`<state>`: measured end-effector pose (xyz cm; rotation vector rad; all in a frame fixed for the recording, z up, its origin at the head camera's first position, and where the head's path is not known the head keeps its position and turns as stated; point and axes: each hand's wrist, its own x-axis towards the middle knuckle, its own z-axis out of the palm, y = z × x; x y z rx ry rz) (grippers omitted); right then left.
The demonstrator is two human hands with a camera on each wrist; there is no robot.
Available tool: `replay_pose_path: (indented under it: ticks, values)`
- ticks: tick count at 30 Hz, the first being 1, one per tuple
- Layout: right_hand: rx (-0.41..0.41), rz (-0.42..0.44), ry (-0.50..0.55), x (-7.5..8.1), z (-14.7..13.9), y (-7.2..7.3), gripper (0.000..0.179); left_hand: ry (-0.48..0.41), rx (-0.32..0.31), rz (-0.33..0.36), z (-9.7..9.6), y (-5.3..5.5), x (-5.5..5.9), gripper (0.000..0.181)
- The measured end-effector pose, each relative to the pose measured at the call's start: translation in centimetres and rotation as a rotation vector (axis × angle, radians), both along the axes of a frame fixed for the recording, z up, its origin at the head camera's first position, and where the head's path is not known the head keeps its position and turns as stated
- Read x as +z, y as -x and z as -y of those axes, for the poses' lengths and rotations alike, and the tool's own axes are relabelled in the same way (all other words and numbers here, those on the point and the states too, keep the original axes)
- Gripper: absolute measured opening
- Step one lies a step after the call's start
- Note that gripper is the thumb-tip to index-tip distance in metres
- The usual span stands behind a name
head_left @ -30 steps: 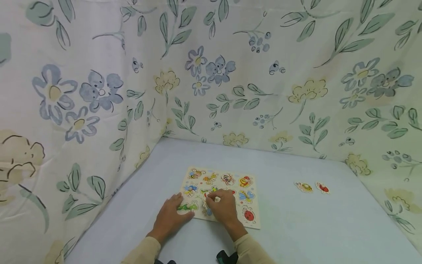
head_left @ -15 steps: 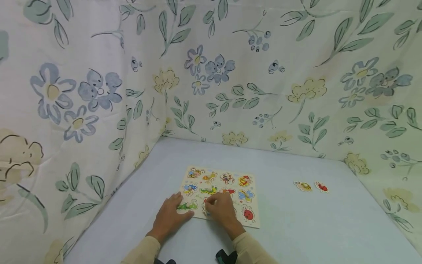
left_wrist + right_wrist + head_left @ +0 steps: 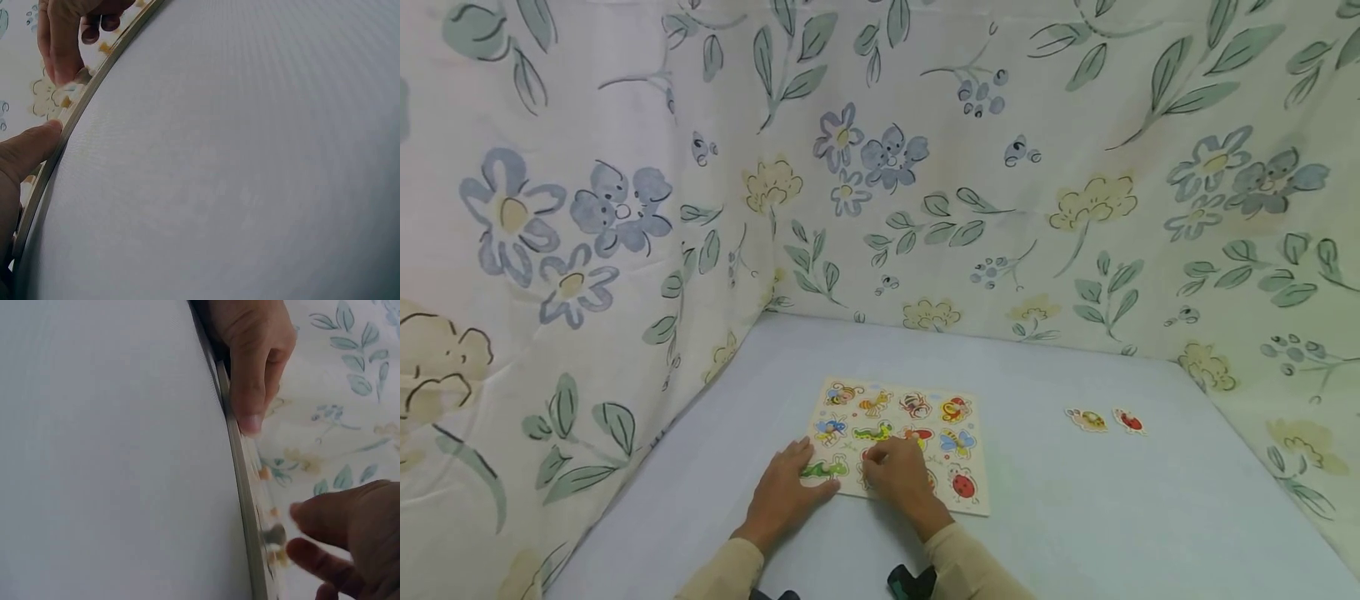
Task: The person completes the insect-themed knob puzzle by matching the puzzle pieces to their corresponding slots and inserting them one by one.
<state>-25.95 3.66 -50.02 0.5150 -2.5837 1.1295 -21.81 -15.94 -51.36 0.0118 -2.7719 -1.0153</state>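
A pale wooden peg puzzle board (image 3: 979, 502) with colourful insect pieces lies on the table. My left hand (image 3: 782, 493) rests at its front left corner, fingers along the side and thumb on the front edge. In the left wrist view that thumb (image 3: 37, 140) presses flat on the rim. Over the front row hovers my right hand (image 3: 902, 481), fingers bent downward. The right wrist view shows its fingertips apart, just above a small peg knob (image 3: 275, 535). The piece beneath is mostly hidden by the hand. Beside it sit a green insect piece (image 3: 826, 468) and a ladybug piece (image 3: 962, 484).
To the right on the white table (image 3: 1075, 508) lie two loose pieces: a yellowish insect piece (image 3: 1086, 420) and a red ladybug piece (image 3: 1130, 421). A floral curtain (image 3: 970, 167) surrounds the table at the back and sides.
My right hand has lowered slightly toward the front row, uncovering the caterpillar piece in the middle row. The pale bit earlier seen at its fingers no longer shows. The left hand stays put.
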Motion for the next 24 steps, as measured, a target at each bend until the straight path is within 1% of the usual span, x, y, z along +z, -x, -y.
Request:
replay_pose_path:
  ticks: [3, 6, 10, 14, 18, 24]
  values:
    - [-0.026, -0.011, 0.035, 0.6, -0.6, 0.1, 0.004, -0.003, -0.004, 0.001, 0.0, 0.0, -0.1, 0.08]
    - [-0.057, -0.048, 0.085, 1.6, -1.7, 0.4, 0.005, -0.002, -0.007, 0.003, 0.0, 0.0, -0.2, 0.081]
    - [-0.106, -0.085, 0.141, 3.3, -3.7, 1.2, 0.01, 0.005, -0.009, 0.0, 0.1, 0.1, -0.2, 0.08]
    - [-0.172, -0.115, 0.196, 5.1, -6.2, 2.2, 0.015, 0.008, -0.008, 0.001, 0.0, 0.1, -0.2, 0.08]
    - [-0.246, -0.162, 0.267, 6.4, -9.2, 3.2, 0.018, 0.006, -0.011, 0.005, -0.1, 0.1, -0.1, 0.081]
    - [-0.333, -0.236, 0.293, 7.9, -13.8, 4.4, 0.021, 0.012, -0.014, 0.003, -0.1, -0.1, 0.0, 0.081]
